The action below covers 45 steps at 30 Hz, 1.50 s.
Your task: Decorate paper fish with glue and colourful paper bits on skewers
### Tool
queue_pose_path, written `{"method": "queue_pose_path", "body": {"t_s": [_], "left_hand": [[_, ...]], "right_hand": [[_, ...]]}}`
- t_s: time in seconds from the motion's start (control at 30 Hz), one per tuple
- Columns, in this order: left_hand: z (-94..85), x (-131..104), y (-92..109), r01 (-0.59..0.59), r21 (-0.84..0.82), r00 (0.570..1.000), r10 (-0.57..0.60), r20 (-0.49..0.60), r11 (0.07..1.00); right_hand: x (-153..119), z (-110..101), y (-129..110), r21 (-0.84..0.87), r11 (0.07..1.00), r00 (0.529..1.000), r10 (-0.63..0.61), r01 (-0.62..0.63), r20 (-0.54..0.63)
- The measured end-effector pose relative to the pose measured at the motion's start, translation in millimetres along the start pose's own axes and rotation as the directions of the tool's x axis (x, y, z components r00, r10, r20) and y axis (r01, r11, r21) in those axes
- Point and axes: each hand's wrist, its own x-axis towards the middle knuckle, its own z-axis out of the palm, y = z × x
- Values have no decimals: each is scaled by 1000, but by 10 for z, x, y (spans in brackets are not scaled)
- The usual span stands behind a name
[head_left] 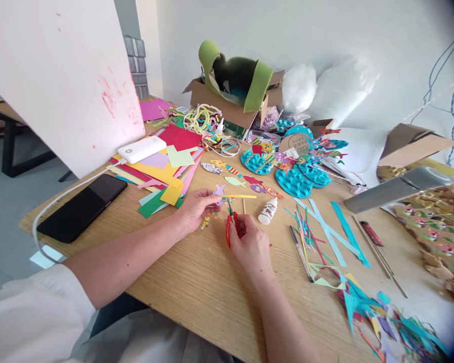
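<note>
My left hand [201, 209] is closed on a purple paper fish [219, 191] and a thin yellow paper strip [240, 196], which points to the right. In my right hand [250, 247] are red-handled scissors [229, 232], their blades pointing up at the strip. Whether the blades touch it is hard to tell. Small coloured paper dots [208, 221] lie beneath my left fingertips. A white glue bottle [268, 212] lies right of the scissors. Behind the strip are several paper fish, among them a pale green one [234, 182].
A black phone [83, 207], white power bank [142, 149] and coloured paper sheets [179, 137] lie left. Blue decorated discs [293, 181] and a cardboard box [227, 108] stand behind. Right are a pen [301, 252], a grey flask [397, 189] and paper scraps [386, 322].
</note>
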Motion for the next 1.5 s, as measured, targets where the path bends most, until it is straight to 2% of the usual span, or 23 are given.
{"method": "queue_pose_path", "body": {"t_s": [0.53,0.97,1.2,1.5], "left_hand": [[40,-39,2,-4,33,999,3,49,999],[8,-12,-29,13,58,997,-17,69,998],[13,-22,-30,14,46,998,-17,59,999],[18,-34,-30,33,27,999,-34,42,999]], "right_hand": [[-22,-7,-29,-83,996,1000,14,-13,7],[-25,9,0,-73,997,1000,-8,8,8],[-25,9,-16,-17,1000,1000,12,-12,18],[-16,33,-10,223,969,992,92,-110,88]]}}
